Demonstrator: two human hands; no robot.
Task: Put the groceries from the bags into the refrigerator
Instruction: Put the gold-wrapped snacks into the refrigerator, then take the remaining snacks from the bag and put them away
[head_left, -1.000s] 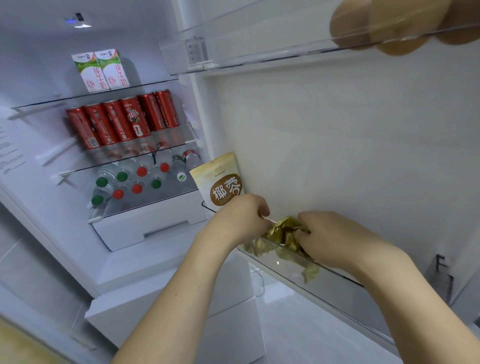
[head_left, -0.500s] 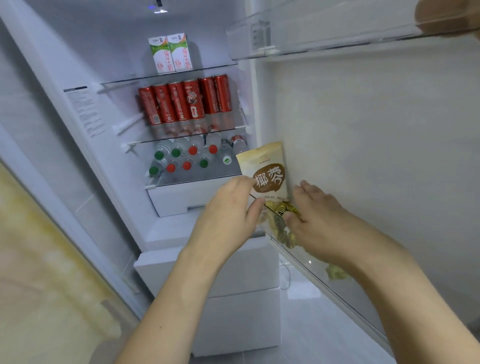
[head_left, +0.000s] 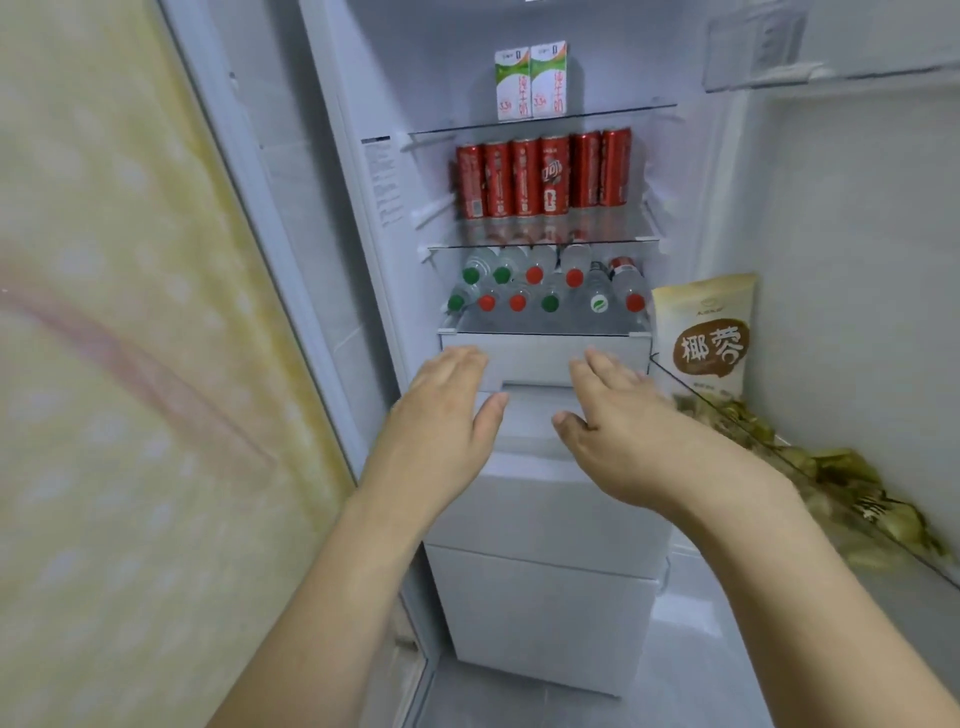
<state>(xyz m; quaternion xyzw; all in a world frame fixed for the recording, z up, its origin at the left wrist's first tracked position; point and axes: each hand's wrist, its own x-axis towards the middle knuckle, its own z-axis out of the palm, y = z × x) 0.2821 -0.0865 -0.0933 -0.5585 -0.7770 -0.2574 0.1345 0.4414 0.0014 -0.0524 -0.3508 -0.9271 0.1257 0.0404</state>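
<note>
The refrigerator stands open before me. My left hand (head_left: 447, 410) and my right hand (head_left: 618, 415) hover empty, fingers straight, in front of the white drawer (head_left: 540, 353). A cream snack pouch (head_left: 706, 332) stands in the door bin (head_left: 810, 467) at right, with several gold-wrapped sweets (head_left: 841, 478) lying beside it. Two milk cartons (head_left: 530, 83) sit on the top shelf, red cans (head_left: 545, 176) on the middle shelf, and water bottles (head_left: 545, 291) lie on the lowest shelf.
A yellow patterned wall (head_left: 130, 364) fills the left side. The open door's inner panel (head_left: 857, 260) is at right, with an upper door bin (head_left: 769, 57) above. White freezer drawers (head_left: 545, 613) sit below my hands.
Both hands let go of the gold-wrapped sweets in the door bin and moved left, now open in front of the white drawer. My view swung from the door to the fridge interior.
</note>
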